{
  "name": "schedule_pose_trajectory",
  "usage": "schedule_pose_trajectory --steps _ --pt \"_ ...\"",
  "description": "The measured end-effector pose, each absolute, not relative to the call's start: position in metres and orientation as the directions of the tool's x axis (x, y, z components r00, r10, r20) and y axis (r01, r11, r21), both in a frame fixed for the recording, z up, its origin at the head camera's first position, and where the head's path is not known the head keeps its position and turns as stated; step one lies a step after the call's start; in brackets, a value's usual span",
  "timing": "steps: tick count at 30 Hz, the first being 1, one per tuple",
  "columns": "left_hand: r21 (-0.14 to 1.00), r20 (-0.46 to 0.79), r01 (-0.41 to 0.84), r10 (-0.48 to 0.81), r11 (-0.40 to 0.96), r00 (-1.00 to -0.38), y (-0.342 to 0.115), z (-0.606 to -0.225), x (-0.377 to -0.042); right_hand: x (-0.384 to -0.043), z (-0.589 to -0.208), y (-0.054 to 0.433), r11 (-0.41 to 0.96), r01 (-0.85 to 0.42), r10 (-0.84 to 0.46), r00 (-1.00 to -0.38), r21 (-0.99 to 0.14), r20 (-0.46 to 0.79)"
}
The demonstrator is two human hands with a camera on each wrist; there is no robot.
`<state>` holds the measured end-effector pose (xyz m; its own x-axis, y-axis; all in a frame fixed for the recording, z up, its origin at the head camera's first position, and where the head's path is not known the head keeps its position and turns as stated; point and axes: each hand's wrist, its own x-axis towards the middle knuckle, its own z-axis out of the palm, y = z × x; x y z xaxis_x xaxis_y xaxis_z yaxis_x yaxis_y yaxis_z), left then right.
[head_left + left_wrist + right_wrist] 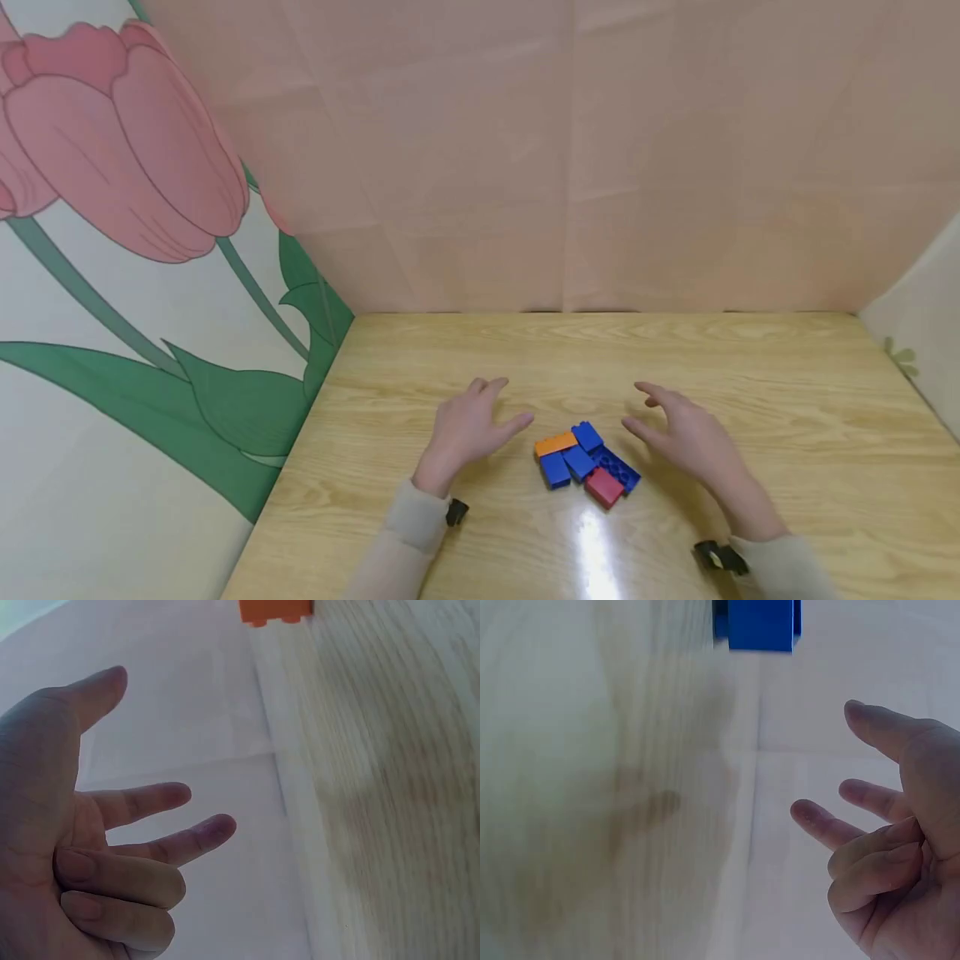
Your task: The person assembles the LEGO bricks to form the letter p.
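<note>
Several toy building bricks lie grouped on the wooden table: an orange brick [555, 444], a red brick [603, 487], a blue brick [587, 437] at the back, a blue brick [555, 471] at the front left, another blue brick [579, 463] in the middle and a longer blue brick [617, 471] with its hollow underside showing. To their left is my left hand [468, 425], holding nothing, thumb and two fingers extended, the other fingers curled in. On the opposite side my right hand [690, 437] is also without any object, its thumb and two fingers reaching toward the bricks.
The wooden table [825, 400] meets a pink cloth backdrop [570, 167] at the back. A tulip-printed panel [135, 150] borders the left side, and a pale panel [918, 325] stands at the right. Light glares off the tabletop in front of the bricks.
</note>
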<state>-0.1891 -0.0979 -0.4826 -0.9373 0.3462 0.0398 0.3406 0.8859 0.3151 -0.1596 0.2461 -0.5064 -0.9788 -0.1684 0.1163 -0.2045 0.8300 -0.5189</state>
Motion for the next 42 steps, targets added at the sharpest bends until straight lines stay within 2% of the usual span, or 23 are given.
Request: schedule_pose_trajectory --steps 11,21,31,42 --pt "0.392 0.001 0.270 0.293 0.879 -0.956 -0.091 -0.494 -0.168 -0.157 -0.512 0.223 0.810 -0.218 -0.203 -0.975 -0.544 0.089" --pt "0.347 -0.103 0.219 0.269 0.912 -0.958 -0.063 -0.499 -0.148 -0.159 -0.514 0.208 0.789 -0.243 -0.248 -0.966 -0.564 0.070" --pt "0.263 -0.095 0.186 0.217 0.947 -0.971 -0.036 -0.503 -0.132 -0.163 -0.515 0.203 0.763 -0.251 -0.300 -0.954 -0.596 0.017" --pt "0.211 -0.066 0.169 0.186 0.963 -0.980 -0.028 -0.510 -0.132 -0.168 -0.517 0.194 0.763 -0.264 -0.335 -0.942 -0.589 -0.011"
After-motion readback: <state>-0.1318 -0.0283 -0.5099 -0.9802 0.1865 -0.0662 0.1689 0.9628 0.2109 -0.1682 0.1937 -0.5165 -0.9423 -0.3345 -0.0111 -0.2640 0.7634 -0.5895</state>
